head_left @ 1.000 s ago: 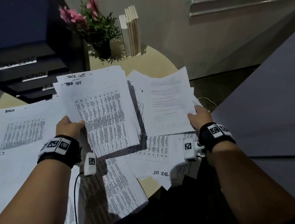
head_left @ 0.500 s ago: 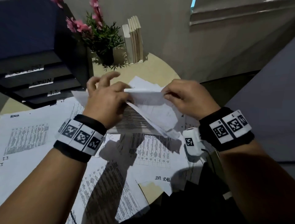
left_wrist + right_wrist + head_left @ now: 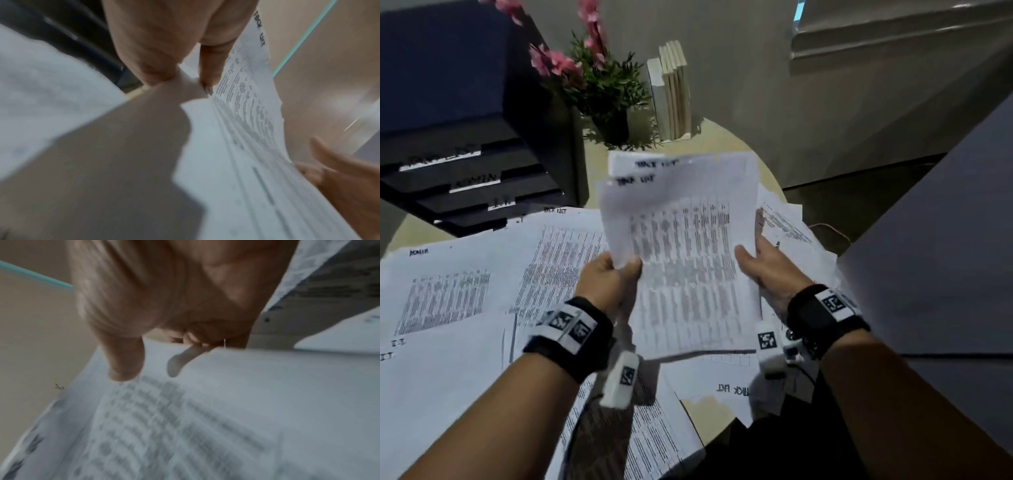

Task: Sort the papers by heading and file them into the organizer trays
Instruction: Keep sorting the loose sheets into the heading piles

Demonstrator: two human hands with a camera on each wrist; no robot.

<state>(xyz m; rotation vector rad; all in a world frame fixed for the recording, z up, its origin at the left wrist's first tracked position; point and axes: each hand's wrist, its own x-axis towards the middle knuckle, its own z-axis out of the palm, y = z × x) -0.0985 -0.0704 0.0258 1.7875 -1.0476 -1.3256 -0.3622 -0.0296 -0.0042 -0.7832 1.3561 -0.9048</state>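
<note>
I hold a stack of printed sheets (image 3: 688, 260) headed "TASK LIST" above the table, tilted up towards me. My left hand (image 3: 621, 270) pinches its left edge, thumb on the front; the left wrist view shows thumb and finger (image 3: 207, 76) closed on the sheets (image 3: 246, 129). My right hand (image 3: 751, 253) grips the right edge; in the right wrist view its thumb (image 3: 125, 366) lies over the page (image 3: 205, 418), with the fingers behind. The black organizer (image 3: 472, 178) stands at the back left, its trays carrying white labels; "ADMIN" is the only one I can read.
Loose sheets cover the round beige table (image 3: 726, 137), among them one headed "ADMIN" (image 3: 448, 291) at the left and a "TASK LIST" sheet (image 3: 732, 390) near the front edge. A potted plant (image 3: 606, 89) and upright books (image 3: 671, 92) stand at the back. A grey surface (image 3: 945, 246) rises at the right.
A second ago each hand held its own sheaf. The two were brought together, both hands on the top edge. Now one stack is raised facing me, with a hand on each side.
</note>
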